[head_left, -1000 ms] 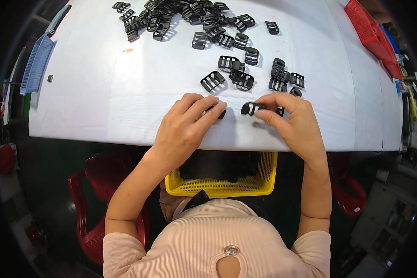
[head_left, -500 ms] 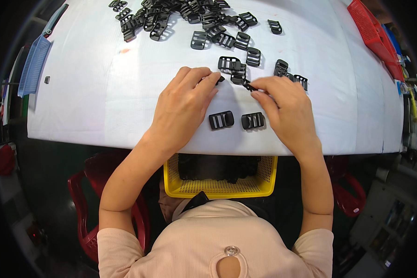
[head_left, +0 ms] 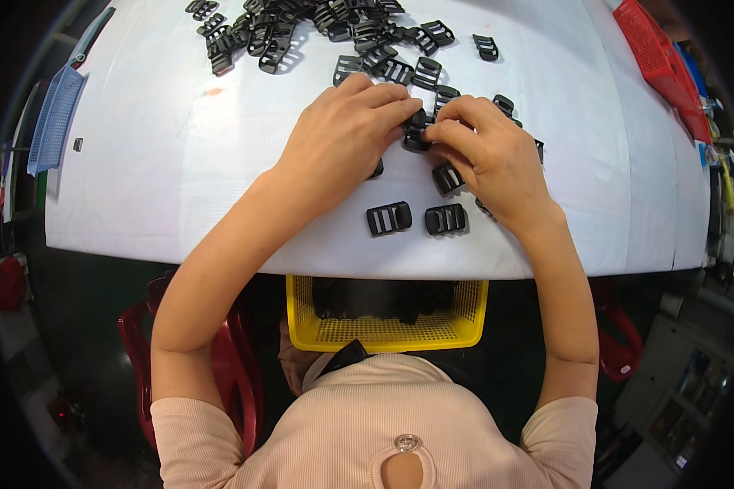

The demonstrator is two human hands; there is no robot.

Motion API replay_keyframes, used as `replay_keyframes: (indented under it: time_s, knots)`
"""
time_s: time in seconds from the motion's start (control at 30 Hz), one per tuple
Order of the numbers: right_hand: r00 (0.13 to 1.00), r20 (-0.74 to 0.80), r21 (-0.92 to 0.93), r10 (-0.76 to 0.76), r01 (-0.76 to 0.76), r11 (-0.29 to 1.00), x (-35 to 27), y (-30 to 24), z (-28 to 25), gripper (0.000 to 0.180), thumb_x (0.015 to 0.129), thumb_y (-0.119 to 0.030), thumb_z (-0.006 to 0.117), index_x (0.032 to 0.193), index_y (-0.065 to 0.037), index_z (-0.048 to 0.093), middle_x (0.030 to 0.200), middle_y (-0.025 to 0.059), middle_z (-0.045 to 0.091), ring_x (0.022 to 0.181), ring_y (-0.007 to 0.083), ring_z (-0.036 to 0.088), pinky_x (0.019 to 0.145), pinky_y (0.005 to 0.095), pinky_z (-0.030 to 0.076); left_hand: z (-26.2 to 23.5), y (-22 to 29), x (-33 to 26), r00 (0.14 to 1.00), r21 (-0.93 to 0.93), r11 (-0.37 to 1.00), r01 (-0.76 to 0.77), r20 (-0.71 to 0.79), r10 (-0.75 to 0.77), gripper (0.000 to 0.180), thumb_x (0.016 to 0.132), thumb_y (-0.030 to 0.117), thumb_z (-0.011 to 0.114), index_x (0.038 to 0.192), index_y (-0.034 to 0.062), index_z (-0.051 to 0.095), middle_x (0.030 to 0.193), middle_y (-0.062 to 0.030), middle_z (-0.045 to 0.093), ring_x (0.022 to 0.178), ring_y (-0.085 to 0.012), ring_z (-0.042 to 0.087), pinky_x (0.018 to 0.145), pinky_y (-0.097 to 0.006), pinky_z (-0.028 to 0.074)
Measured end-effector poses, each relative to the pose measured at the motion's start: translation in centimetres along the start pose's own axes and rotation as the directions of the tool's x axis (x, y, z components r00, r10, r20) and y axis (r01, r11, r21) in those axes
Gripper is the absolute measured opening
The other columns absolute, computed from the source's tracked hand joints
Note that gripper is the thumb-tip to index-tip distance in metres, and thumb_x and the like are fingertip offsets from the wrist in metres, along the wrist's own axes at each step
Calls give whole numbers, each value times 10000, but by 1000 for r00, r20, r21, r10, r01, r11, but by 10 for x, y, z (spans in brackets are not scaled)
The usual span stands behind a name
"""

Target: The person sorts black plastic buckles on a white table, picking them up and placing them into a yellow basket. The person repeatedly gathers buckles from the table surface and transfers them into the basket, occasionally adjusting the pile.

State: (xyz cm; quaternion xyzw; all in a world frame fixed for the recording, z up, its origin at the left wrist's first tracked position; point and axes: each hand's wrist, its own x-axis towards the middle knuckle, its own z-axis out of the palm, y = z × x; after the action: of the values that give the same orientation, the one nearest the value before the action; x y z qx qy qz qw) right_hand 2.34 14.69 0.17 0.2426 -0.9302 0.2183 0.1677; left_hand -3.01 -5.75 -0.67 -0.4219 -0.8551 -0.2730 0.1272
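Note:
Black plastic strap buckles lie over the white tabletop. My left hand (head_left: 342, 134) has its fingertips pressed on the edge of one black buckle (head_left: 417, 134). From the other side, the thumb and fingers of my right hand (head_left: 497, 159) close on that same part, so the two hands nearly meet. Just below the right fingers is another buckle (head_left: 448, 178), tilted. Closer to me sit two buckles side by side, a left one (head_left: 389, 218) and a right one (head_left: 446, 219). Parts of other buckles show from under both hands.
A heap of buckles (head_left: 302, 24) covers the far middle of the table. A yellow basket (head_left: 387, 336) holding dark pieces is below the front edge. A blue basket (head_left: 55, 118) stands at the left edge, a red basket (head_left: 661, 69) at the right. A red chair (head_left: 235, 367) is at lower left.
Both hands have moved farther up the table and closer together, onto one buckle. A buckle now lies beneath my right fingers, and others show partly beside each hand.

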Motion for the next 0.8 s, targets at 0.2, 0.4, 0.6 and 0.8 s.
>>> replay_keyframes:
  time_s: [0.2,0.4,0.6,0.8]
  knots:
    - [999,-8,146,-49,49,988,2,3,-4,190,704,-10,693,865,-103,656,881,-4,625,813,208,589,682,328,503,-4,1,-7,987,-129,982,135,109,-122,209,865,63,636,1069,63,680,977,-89,673,899,-270,600,780,-363,502]
    - [994,113,365,-11,-31,931,5,2,-9,172,767,33,660,898,-77,673,870,33,627,808,214,608,691,320,501,-11,3,-5,981,-271,943,191,12,-195,181,923,74,585,1079,48,675,883,-106,677,769,-229,632,731,-330,509]
    - [863,372,332,342,-467,819,13,15,-16,142,836,-104,672,967,-55,692,869,83,623,727,212,612,686,338,479,-17,-12,-4,888,-254,854,454,207,-411,191,927,94,579,1076,36,683,909,-104,691,806,-208,651,731,-308,504]
    - [997,-26,-94,70,-73,993,15,25,3,201,822,-178,694,998,-82,703,910,70,661,826,233,628,735,360,520,-18,-7,-9,938,-61,936,346,47,-343,154,896,99,622,1010,29,699,1003,-106,651,898,-252,632,746,-336,499]
